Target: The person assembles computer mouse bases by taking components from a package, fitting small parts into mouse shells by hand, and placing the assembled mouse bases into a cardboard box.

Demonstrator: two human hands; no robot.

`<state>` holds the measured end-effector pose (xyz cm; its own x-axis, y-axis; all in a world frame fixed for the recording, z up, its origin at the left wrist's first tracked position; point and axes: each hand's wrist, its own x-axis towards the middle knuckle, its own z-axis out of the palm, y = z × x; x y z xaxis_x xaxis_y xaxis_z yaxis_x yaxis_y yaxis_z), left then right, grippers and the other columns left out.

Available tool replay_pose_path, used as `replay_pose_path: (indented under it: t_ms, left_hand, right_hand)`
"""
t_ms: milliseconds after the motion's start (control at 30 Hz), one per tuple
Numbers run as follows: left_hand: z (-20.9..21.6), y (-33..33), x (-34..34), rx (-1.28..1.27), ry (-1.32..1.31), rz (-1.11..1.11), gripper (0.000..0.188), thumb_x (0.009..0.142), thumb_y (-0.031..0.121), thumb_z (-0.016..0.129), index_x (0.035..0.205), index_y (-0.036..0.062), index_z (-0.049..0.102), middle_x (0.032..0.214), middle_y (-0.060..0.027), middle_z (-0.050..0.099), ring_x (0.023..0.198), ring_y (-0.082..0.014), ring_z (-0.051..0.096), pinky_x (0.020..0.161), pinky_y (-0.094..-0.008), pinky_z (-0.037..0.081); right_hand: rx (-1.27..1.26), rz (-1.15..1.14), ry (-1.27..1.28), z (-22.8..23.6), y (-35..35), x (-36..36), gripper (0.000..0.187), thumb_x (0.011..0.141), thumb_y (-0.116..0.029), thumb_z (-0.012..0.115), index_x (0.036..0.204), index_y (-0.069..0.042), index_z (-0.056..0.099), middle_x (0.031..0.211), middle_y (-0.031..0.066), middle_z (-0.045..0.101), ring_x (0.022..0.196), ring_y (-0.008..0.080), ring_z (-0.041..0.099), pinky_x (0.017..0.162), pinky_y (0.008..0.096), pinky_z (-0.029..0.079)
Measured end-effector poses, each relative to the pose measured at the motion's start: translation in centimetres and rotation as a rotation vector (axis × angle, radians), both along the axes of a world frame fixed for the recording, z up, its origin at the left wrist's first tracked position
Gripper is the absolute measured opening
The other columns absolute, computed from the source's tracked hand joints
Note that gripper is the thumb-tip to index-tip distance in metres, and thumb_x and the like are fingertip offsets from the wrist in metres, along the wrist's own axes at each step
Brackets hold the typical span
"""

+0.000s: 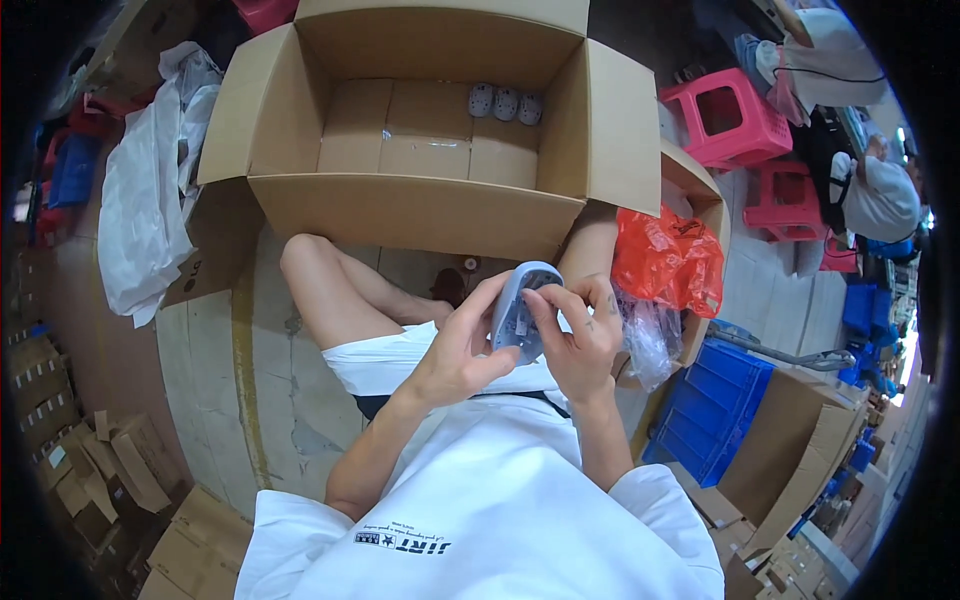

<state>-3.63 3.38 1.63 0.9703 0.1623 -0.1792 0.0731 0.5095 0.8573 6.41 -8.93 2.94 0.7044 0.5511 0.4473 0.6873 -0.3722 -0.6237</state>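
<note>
In front of my lap I hold a grey-blue, oval, clog-like shoe (512,325), tilted with its rounded end up. My left hand (462,345) is closed round its left side, the thumb at its lower end. The fingers of my right hand (578,325) are bent against its right side, with the thumb on its inner face. What the right fingertips pinch there, if anything, is too small to tell. Beyond my hands stands an open cardboard box (420,210). Several similar grey pieces with dotted tops, three of them showing (506,104), sit in a row in its far right corner.
Right of my leg, a smaller carton holds a red plastic bag (668,262) and clear plastic (650,340). A blue crate (708,410) and pink stools (728,115) stand further right. White sheeting (150,200) hangs at the left; flattened cartons (130,465) lie lower left. People sit at the far right.
</note>
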Motion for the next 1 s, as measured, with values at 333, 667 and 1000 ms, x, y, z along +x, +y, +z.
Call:
replay_pose_path:
  t_ms: [333, 667, 1000]
  left_hand:
    - [-1.5, 0.4, 2.3, 0.078, 0.234, 0.143, 0.05, 0.076, -0.01, 0.06, 0.124, -0.0003, 0.051, 0.109, -0.0134, 0.062, 0.093, -0.02, 0.06, 0.084, -0.0291, 0.05]
    - [-9.1, 12.4, 15.5, 0.123, 0.395, 0.241, 0.049, 0.076, -0.015, 0.052, 0.122, -0.0019, 0.049, 0.108, -0.0184, 0.062, 0.077, -0.0294, 0.067, 0.062, -0.0323, 0.06]
    - [-30.9, 24.8, 31.6, 0.862, 1.024, 0.077, 0.039, 0.076, -0.002, 0.052, 0.114, -0.0039, 0.056, 0.106, -0.0227, 0.061, 0.082, -0.0368, 0.066, 0.068, -0.0402, 0.058]
  right_hand:
    - [0.048, -0.04, 0.132, -0.2, -0.1, 1.2, 0.005, 0.076, -0.003, 0.073, 0.08, -0.003, 0.071, 0.072, 0.0019, 0.046, 0.055, 0.0124, 0.037, 0.046, 0.025, 0.031]
    - [-0.262, -0.313, 0.325, -13.5, -8.7, 6.2, 0.01, 0.085, -0.005, 0.064, 0.075, -0.002, 0.063, 0.067, 0.0059, 0.049, 0.054, 0.0166, 0.043, 0.051, 0.0295, 0.037]
    - [-0.277, -0.347, 0.403, -15.2, -8.0, 8.2, 0.011, 0.08, -0.002, 0.065, 0.072, -0.004, 0.057, 0.063, 0.0048, 0.047, 0.047, 0.0171, 0.039, 0.045, 0.03, 0.033]
